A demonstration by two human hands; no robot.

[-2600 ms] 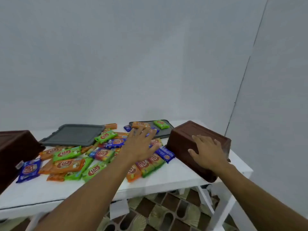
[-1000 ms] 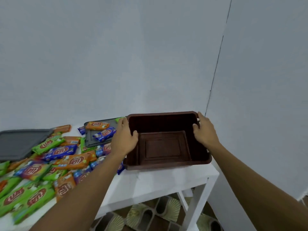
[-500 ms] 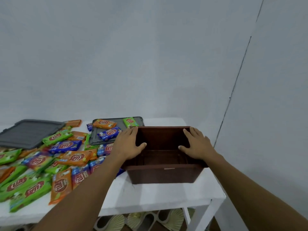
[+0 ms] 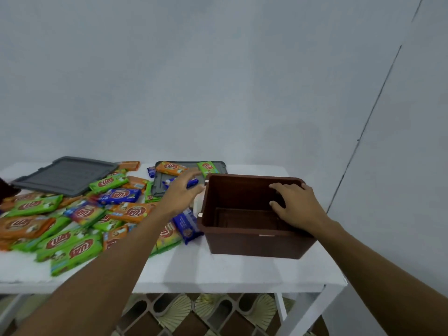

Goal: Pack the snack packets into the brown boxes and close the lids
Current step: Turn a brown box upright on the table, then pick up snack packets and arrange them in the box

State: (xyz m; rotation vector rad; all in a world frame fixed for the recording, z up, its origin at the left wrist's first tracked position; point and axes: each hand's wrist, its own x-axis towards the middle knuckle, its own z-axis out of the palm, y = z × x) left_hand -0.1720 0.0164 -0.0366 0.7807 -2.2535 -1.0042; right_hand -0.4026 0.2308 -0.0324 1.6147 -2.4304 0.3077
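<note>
The brown box (image 4: 254, 246) stands upright and empty at the right end of the table (image 4: 218, 270), its opening facing up. The snack packets (image 4: 80, 214) lie in a loose heap across the middle and left, and one blue packet (image 4: 186, 226) is just beside the box's left wall. A few more rest on the grey lid (image 4: 159, 184) behind it. The packets look light, with slick, crinkly film wrappers and probably brittle biscuits inside. They are best pinched flat across the short sides, a few at a time, without squeezing. The box looks like stiff, light plastic that could slide on the smooth top, so a steadying hand on its rim makes sense. The left hand (image 4: 180, 195) hovers over the packets near the lid, its grip wide with fingers stretched forward and holding nothing. The right hand (image 4: 295, 204) rests on the box's right rim, its grip loose with fingers spread over the opening and clasping nothing. Half a second earlier both hands held the box by its two side rims. Since then the left has let go and swung toward the packets, while the right has stayed at the box.
</note>
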